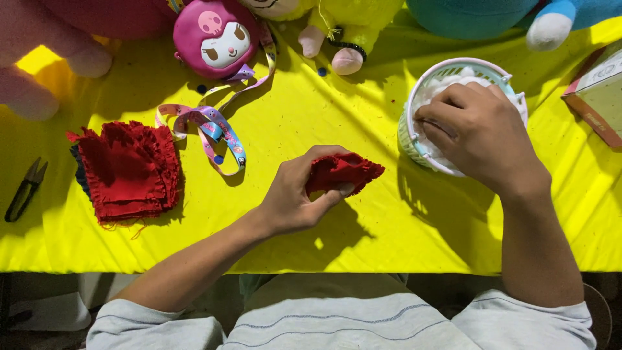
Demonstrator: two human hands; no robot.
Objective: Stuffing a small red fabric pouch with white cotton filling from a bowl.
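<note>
My left hand (295, 194) grips a small red fabric piece (345, 172) just above the yellow tablecloth (363, 227), near the table's middle. My right hand (476, 129) reaches into a small white and pale green basket (414, 146) filled with white cotton stuffing (431, 91); its fingers curl into the stuffing. Whether the fingers pinch any stuffing is hidden. A stack of red fabric squares (129, 170) lies at the left.
Thread snips (24, 189) lie at the far left. A pink plush pouch (217, 37) with a patterned lanyard (214, 129) sits at the back, among pink (45, 45), yellow (343, 26) and blue (492, 16) plush toys. A cardboard box (599, 91) is at the right edge.
</note>
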